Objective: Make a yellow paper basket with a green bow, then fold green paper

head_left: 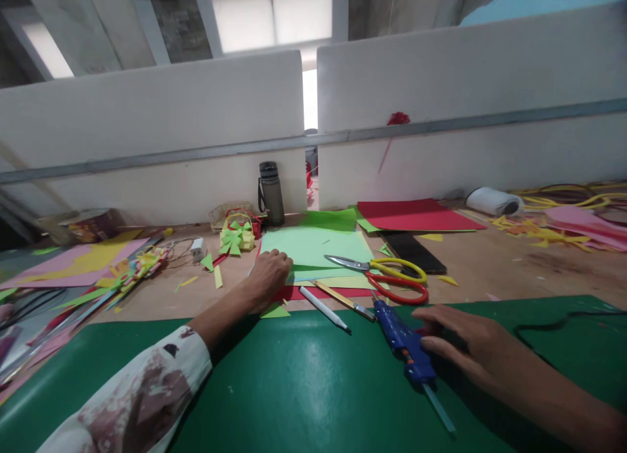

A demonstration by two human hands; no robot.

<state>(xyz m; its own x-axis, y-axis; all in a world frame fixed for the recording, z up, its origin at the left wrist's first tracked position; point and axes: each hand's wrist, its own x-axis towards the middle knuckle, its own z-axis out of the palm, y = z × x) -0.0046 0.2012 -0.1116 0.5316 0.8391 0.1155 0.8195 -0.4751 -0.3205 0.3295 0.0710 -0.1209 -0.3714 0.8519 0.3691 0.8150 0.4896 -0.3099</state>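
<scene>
My left hand (268, 275) reaches forward and rests, fingers curled, on the left edge of a stack of light green paper sheets (318, 247). What its fingers pinch, if anything, is hidden. My right hand (470, 345) lies on the green mat (294, 388) with fingers stretched out, its fingertips touching the blue glue gun (404, 345). Two pairs of scissors, yellow-handled (392, 265) and red-handled (396, 290), lie on the paper. A white pen (323, 307) and a yellow-handled knife (340, 299) lie just in front of the stack.
A dark water bottle (272, 193) stands against the white partition. A small paper basket with a green bow (236, 234) sits left of the stack. Red paper (416, 215), a black phone (414, 252), a white roll (492, 202) and paper scraps lie right; coloured strips (122, 277) lie left.
</scene>
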